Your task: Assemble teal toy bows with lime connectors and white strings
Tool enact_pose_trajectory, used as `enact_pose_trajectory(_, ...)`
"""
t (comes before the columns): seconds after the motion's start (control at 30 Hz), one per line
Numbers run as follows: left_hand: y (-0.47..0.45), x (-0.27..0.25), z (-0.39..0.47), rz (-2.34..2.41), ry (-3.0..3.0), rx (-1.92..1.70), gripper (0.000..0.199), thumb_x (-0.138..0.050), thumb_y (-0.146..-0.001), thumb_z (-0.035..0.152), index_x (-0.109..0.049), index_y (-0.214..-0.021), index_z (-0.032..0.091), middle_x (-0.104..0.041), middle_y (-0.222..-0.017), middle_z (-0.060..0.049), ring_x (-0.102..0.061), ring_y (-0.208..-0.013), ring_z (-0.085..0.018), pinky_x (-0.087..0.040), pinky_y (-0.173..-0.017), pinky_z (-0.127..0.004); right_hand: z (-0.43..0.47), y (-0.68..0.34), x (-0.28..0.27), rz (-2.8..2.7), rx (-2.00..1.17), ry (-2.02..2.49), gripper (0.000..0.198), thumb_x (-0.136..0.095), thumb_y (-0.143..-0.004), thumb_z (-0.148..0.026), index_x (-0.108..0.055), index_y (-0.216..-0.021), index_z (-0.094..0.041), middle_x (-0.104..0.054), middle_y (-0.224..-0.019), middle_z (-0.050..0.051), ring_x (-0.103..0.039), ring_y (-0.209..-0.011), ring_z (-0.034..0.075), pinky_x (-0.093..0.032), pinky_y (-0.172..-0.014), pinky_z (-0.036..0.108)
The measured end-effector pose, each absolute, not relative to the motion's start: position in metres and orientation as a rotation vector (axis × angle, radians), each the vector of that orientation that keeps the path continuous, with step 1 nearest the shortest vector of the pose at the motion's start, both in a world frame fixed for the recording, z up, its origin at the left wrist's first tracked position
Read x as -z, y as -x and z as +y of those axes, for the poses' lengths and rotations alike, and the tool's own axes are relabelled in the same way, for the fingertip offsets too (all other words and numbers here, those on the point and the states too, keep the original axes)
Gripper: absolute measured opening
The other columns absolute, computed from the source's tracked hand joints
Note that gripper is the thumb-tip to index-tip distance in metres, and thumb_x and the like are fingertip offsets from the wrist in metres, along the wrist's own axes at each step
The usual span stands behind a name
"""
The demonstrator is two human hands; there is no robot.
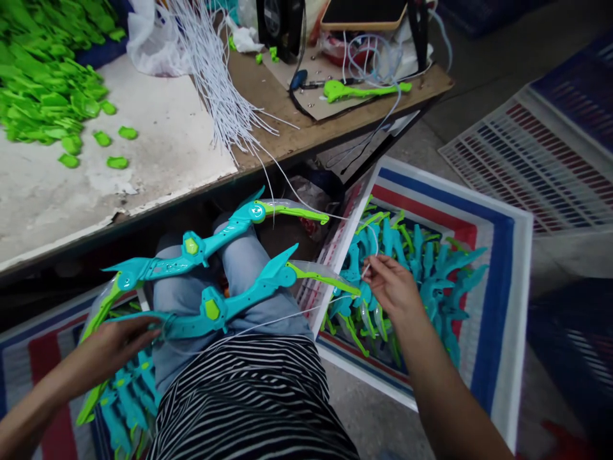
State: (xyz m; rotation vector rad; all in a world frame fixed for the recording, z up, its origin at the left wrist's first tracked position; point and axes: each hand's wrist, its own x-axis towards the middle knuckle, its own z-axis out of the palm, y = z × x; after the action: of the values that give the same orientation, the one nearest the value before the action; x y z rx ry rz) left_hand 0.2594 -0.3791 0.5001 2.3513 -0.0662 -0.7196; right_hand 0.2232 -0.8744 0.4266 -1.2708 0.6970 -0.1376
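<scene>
Across your denim-covered lap (pixel 242 257) lie two long turquoise-and-lime plastic toy bows (pixel 253 298), one nearer you. At three o'clock, a white-rimmed striped crate (pixel 500 268) holds more bows; at eight, a striped-walled crate (pixel 52 390) holds others. On the worn tabletop (pixel 158 128) before you, flat lime plastic pieces (pixel 43 83) heap at eleven, thin white cords (pixel 223 96) spread at twelve, and a long lime plastic part (pixel 357 92) lies at one.

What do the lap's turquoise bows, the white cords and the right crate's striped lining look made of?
Turquoise bows: probably glossy molded plastic; bright highlights, crisp edges. White cords: perhaps fabric or elastic string; matte, bending loosely. Striped lining: possibly woven plastic sheeting; dull flat stripes, weave unclear.
</scene>
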Motion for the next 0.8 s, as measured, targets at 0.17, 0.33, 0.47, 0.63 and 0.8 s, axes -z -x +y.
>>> enact_pose_trajectory(0.17,-0.339,-0.493,-0.529,-0.312,-2.088,0.692,0.023,-0.062,-0.075,0.039,-0.073,-0.086,0.022,-0.072,-0.092,-0.006,-0.065,-0.086,-0.022,-0.051,-0.08,-0.031,-0.859,-0.278,-0.442,0.505,0.304,1.331,0.034,-0.085,-0.055,-0.04,-0.06,-0.069,-0.021,-0.065,-0.066,-0.003,-0.062,-0.057,0.012,-0.055,-0.055,0.026)
enact_pose_trajectory(0.33,-0.372,-0.435,-0.64,0.043,-1.565,0.932,0.015,-0.068,-0.076,0.02,-0.07,-0.088,0.012,-0.071,-0.084,-0.007,-0.065,-0.075,-0.015,-0.049,-0.077,-0.029,-0.845,-0.313,-0.434,0.422,0.446,1.566,0.028,-0.079,-0.061,-0.04,-0.061,-0.072,-0.021,-0.064,-0.063,-0.003,-0.063,-0.058,0.014,-0.057,-0.061,0.03)
enact_pose_trajectory(0.47,-0.381,-0.407,-0.674,0.177,-1.326,1.059,0.007,-0.07,-0.075,0.011,-0.068,-0.081,0.008,-0.068,-0.068,-0.005,-0.062,-0.063,-0.011,-0.046,-0.071,-0.026,-0.846,-0.321,-0.419,0.401,0.425,1.703,0.024,-0.073,-0.067,-0.04,-0.062,-0.074,-0.021,-0.065,-0.067,-0.001,-0.063,-0.061,0.015,-0.055,-0.062,0.031)
enact_pose_trajectory(0.63,-0.385,-0.404,-0.689,0.186,-1.177,1.134,0.008,-0.058,-0.083,0.005,-0.065,-0.086,0.008,-0.066,-0.066,-0.005,-0.062,-0.057,-0.011,-0.047,-0.063,-0.025,-0.846,-0.321,-0.415,0.323,0.453,1.939,0.016,-0.064,-0.076,-0.036,-0.064,-0.076,-0.021,-0.065,-0.071,0.001,-0.06,-0.063,0.015,-0.05,-0.06,0.029)
enact_pose_trajectory(0.8,-0.389,-0.403,-0.702,0.138,-1.06,1.245,0.011,-0.052,-0.087,0.005,-0.063,-0.087,0.008,-0.067,-0.067,-0.006,-0.064,-0.058,-0.012,-0.049,-0.064,-0.025,-0.844,-0.319,-0.416,0.188,0.512,2.176,0.014,-0.06,-0.081,-0.034,-0.064,-0.074,-0.023,-0.067,-0.077,0.003,-0.06,-0.073,0.018,-0.05,-0.07,0.034)
